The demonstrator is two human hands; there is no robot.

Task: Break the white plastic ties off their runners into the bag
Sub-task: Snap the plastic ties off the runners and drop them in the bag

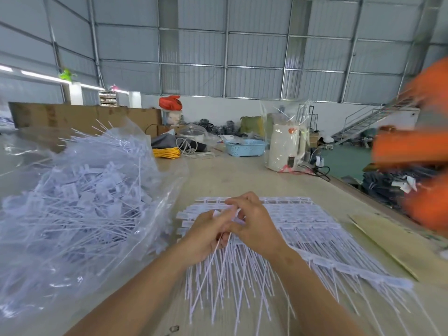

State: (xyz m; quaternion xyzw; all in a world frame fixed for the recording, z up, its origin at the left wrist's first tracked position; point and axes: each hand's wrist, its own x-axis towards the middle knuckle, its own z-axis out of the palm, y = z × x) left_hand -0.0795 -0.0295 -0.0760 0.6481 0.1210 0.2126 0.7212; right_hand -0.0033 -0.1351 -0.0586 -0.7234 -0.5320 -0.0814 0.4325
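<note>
White plastic ties [303, 229], flat-headed with thin tails, lie fanned on runners just right of the clear plastic bag [80, 202] (printing illegible). Left hand [206, 235] and right hand [254, 224] pinch one tie.

Bright even daylight, soft shadows, glare on the bag [80, 190], wide-angle bending at the edges, orange sleeve [412, 146] at right motion-blurred, slight softness throughout
</note>
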